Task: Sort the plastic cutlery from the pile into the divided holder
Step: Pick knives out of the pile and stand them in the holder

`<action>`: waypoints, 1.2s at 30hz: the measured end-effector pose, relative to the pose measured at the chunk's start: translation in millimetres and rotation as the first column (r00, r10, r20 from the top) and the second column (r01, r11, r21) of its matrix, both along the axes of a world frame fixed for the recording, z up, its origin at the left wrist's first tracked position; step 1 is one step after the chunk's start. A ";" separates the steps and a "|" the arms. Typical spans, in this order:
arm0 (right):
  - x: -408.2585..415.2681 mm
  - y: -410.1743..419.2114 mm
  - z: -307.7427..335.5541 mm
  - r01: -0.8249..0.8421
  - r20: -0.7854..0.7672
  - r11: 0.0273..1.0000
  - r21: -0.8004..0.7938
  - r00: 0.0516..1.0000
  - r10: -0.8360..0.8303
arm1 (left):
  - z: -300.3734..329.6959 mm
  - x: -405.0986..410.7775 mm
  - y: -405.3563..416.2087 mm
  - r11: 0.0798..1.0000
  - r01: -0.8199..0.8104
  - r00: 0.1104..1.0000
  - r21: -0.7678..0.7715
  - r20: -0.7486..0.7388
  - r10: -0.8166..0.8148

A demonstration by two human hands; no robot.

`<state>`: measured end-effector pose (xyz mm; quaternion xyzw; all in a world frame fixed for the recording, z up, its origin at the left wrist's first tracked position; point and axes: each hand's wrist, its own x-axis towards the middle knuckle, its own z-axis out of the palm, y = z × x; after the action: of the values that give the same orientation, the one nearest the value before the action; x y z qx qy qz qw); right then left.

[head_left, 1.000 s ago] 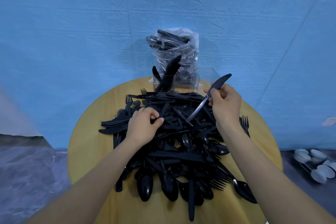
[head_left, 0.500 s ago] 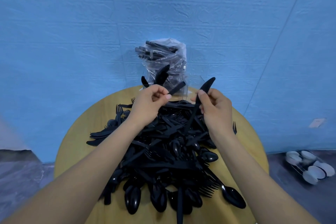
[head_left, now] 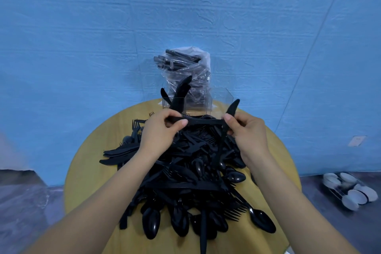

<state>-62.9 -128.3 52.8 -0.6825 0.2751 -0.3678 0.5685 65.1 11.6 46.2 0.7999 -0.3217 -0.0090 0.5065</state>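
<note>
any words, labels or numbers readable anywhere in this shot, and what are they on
None can be read.
Black cutlery pile, clear holder and plastic bag: no print visible.
Small pale plate on the blue wall: too small and blurred to tell whether it carries any text.
White dishes on the floor: no markings visible.

A heap of black plastic cutlery [head_left: 185, 173], forks, spoons and knives tangled together, covers the middle of the round table. At twelve o'clock from it stands the clear divided holder [head_left: 218, 99], upright, with black knives [head_left: 180, 95] leaning in its nine-o'clock compartment. One black piece [head_left: 203, 122] is held level above the heap.
</note>
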 end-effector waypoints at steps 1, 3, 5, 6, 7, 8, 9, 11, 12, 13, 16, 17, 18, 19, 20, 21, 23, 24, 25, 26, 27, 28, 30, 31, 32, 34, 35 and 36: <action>0.1 0.2 -1.9 -0.007 -0.011 1.000 0.026 1.000 0.007 | -2.6 0.4 2.0 0.995 -0.028 0.990 -0.097 -0.143 0.014; 1.0 2.3 -5.8 -0.045 -0.069 0.999 -0.007 0.997 0.045 | -2.5 -4.1 4.9 0.959 -0.073 0.922 -0.275 -0.384 -0.040; 1.6 6.0 -6.9 -0.117 -0.161 0.983 -0.143 0.983 0.093 | -2.0 -4.7 6.8 0.942 -0.093 0.902 -0.323 -0.428 -0.058; 1.5 8.4 -5.7 -0.172 -0.234 0.953 -0.249 0.966 0.114 | -1.1 -4.4 7.9 0.951 -0.076 0.911 -0.299 -0.408 -0.055; 2.1 11.5 -3.7 -0.241 -0.312 0.905 -0.350 0.941 0.130 | 0.7 -4.5 9.0 0.963 -0.043 0.923 -0.264 -0.380 -0.063; 4.0 15.3 -1.0 -0.309 -0.371 0.851 -0.424 0.917 0.148 | 3.4 -5.4 9.6 0.970 0.000 0.930 -0.241 -0.358 -0.089; 6.2 20.1 2.2 -0.367 -0.407 0.811 -0.455 0.896 0.177 | 6.5 -6.6 9.6 0.971 0.038 0.929 -0.236 -0.350 -0.121; 11.8 28.3 6.9 -0.426 -0.420 0.786 -0.448 0.876 0.236 | 12.7 -10.0 9.0 0.960 0.076 0.917 -0.271 -0.360 -0.174; 14.8 30.9 8.9 -0.434 -0.408 0.796 -0.422 0.875 0.261 | 15.6 -11.7 8.7 0.951 0.075 0.909 -0.300 -0.372 -0.189; 17.2 32.4 10.5 -0.437 -0.394 0.810 -0.391 0.875 0.282 | 17.7 -12.8 8.9 0.942 0.067 0.902 -0.329 -0.384 -0.198; 23.4 37.8 13.2 -0.432 -0.369 0.836 -0.339 0.878 0.305 | 18.3 -17.2 11.8 0.925 0.071 0.895 -0.373 -0.385 -0.224; 25.8 39.9 12.5 -0.413 -0.351 0.849 -0.329 0.888 0.296 | 15.8 -19.7 12.9 0.929 0.083 0.906 -0.361 -0.362 -0.221; 28.0 42.2 11.2 -0.386 -0.326 0.865 -0.321 0.902 0.282 | 12.3 -22.5 14.0 0.935 0.092 0.915 -0.342 -0.341 -0.215; 30.0 44.8 9.3 -0.358 -0.302 0.880 -0.312 0.916 0.265 | 8.3 -25.1 15.6 0.941 0.097 0.920 -0.325 -0.332 -0.209; 31.4 47.7 7.5 -0.335 -0.284 0.892 -0.304 0.925 0.251 | 5.1 -27.9 18.1 0.944 0.103 0.917 -0.315 -0.337 -0.212; 32.2 50.8 6.1 -0.323 -0.273 0.900 -0.292 0.930 0.245 | 2.5 -30.1 21.1 0.942 0.111 0.906 -0.318 -0.357 -0.227; 33.3 57.5 3.6 -0.335 -0.262 0.909 -0.249 0.927 0.270 | 0.4 -32.9 28.7 0.925 0.106 0.844 -0.364 -0.459 -0.278; 34.1 61.4 2.4 -0.353 -0.262 0.908 -0.227 0.920 0.292 | 0.8 -33.9 33.3 0.913 0.088 0.799 -0.398 -0.520 -0.303; 34.6 65.8 1.8 -0.374 -0.262 0.904 -0.205 0.911 0.317 | 1.0 -34.5 37.8 0.900 0.061 0.751 -0.432 -0.574 -0.327; 35.0 70.0 1.0 -0.395 -0.258 0.901 -0.180 0.903 0.344 | 1.4 -35.4 42.2 0.886 0.033 0.703 -0.462 -0.619 -0.349; 35.2 73.7 -0.1 -0.415 -0.253 0.896 -0.159 0.894 0.369 | 1.5 -35.9 46.0 0.876 0.006 0.663 -0.482 -0.654 -0.364; 35.6 76.7 -1.7 -0.434 -0.250 0.889 -0.144 0.886 0.392 | 1.5 -36.3 49.5 0.873 -0.016 0.633 -0.487 -0.681 -0.368; 36.6 81.6 -4.3 -0.473 -0.250 0.871 -0.131 0.866 0.432 | -0.1 -35.6 56.1 0.876 -0.046 0.599 -0.480 -0.715 -0.360; 37.1 83.3 -4.9 -0.492 -0.249 0.861 -0.131 0.857 0.452 | -1.1 -34.9 59.0 0.879 -0.054 0.591 -0.474 -0.725 -0.355; 37.6 84.9 -5.3 -0.511 -0.240 0.850 -0.126 0.847 0.474 | -1.9 -34.3 61.3 0.882 -0.064 0.586 -0.466 -0.733 -0.345; 36.6 87.4 -5.4 -0.558 -0.220 0.825 -0.093 0.819 0.529 | -3.0 -32.7 64.4 0.885 -0.103 0.586 -0.453 -0.747 -0.314; 34.8 88.1 -5.8 -0.582 -0.225 0.810 -0.076 0.801 0.555 | -3.4 -31.3 65.4 0.881 -0.136 0.587 -0.452 -0.753 -0.296; 32.6 87.9 -7.4 -0.606 -0.240 0.793 -0.065 0.781 0.577 | -3.2 -29.6 66.5 0.874 -0.172 0.588 -0.455 -0.759 -0.280</action>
<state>-30.2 -40.4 45.3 -0.8066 0.0780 -0.1152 0.5745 35.6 78.0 42.9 0.5436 -0.0731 -0.3058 0.7783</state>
